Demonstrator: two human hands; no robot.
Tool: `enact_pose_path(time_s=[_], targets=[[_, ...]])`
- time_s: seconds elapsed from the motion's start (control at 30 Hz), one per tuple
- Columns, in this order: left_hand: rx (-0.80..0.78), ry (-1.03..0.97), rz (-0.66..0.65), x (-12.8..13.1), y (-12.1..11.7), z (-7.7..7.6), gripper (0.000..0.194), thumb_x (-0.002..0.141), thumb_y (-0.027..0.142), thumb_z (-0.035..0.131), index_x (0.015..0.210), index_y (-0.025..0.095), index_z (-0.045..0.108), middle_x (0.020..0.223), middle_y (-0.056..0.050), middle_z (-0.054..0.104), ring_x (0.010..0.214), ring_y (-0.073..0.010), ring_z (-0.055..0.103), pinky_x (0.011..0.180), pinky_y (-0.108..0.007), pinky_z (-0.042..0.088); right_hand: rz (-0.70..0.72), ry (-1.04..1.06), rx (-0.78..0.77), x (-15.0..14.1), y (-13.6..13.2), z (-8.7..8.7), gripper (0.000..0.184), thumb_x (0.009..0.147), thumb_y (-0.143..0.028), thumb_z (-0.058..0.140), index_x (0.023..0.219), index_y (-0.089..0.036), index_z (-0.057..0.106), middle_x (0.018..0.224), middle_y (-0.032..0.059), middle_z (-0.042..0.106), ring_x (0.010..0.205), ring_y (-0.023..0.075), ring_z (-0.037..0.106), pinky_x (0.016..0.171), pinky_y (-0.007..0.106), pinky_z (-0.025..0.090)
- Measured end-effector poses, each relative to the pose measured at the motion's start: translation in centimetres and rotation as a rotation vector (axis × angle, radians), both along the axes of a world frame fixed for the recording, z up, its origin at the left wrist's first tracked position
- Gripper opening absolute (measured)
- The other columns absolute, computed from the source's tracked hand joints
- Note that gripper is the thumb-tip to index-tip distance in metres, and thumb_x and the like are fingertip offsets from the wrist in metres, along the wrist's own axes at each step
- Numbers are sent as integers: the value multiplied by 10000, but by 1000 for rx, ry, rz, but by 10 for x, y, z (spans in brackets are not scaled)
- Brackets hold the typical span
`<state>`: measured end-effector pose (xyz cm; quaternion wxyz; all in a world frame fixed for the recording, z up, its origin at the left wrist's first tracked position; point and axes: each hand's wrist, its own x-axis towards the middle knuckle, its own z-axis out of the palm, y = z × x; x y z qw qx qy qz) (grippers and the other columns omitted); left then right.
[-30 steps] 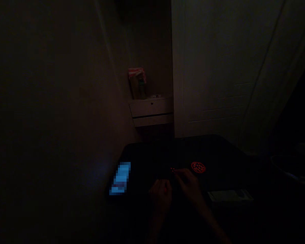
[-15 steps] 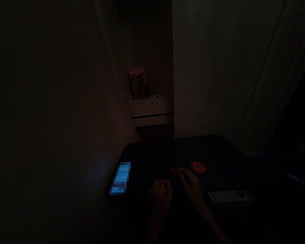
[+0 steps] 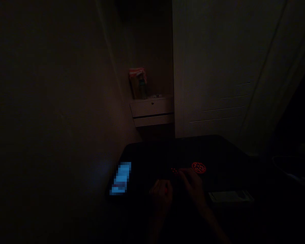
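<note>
In the dim head view, my left hand [image 3: 162, 191] is closed in a fist above the dark table [image 3: 155, 152]. A bit of something red [image 3: 166, 190] shows at its thumb side; its kind is hidden. My right hand [image 3: 191, 181] has its thumb and fingers pressed together beside a cluster of small red dots [image 3: 174, 170]. Whether the fingertips hold anything is too dark to tell. Just beyond the right hand lies a round red-rimmed piece [image 3: 198, 167] with many small red bits inside its ring.
A lit, blurred screen [image 3: 120, 178] lies at the table's left edge. A flat pale box [image 3: 231, 196] is right of my right forearm. Behind the table are a drawer unit [image 3: 152, 108] with items on top and a pale panelled door [image 3: 213, 74]. A wall [image 3: 66, 118] rises on the left.
My right hand has shifted slightly right, away from the red dots, so more of them show. The left hand stays closed in nearly the same place.
</note>
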<state>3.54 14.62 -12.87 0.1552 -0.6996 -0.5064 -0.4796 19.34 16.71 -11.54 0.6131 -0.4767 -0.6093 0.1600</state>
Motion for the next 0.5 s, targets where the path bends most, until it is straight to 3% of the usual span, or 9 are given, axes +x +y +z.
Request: enact_pose_path(time_s=[0.17, 0.5], targets=[[-26, 3, -20, 0, -2, 3, 308, 985, 145, 490, 697, 225, 568, 600, 7, 606, 566, -150, 571, 571, -273, 394, 44, -46, 2, 2, 0, -1, 315, 1010, -482, 553, 1047, -226, 732, 1017, 89, 757, 935, 255, 716, 852, 387, 566], [-9, 3, -8, 3, -3, 7, 306, 980, 143, 500, 694, 225, 572, 601, 8, 618, 562, -149, 586, 558, -277, 399, -15, -256, 48, 2, 2, -10, 279, 1015, -436, 548, 943, -246, 739, 931, 88, 692, 882, 263, 670, 818, 418, 568]])
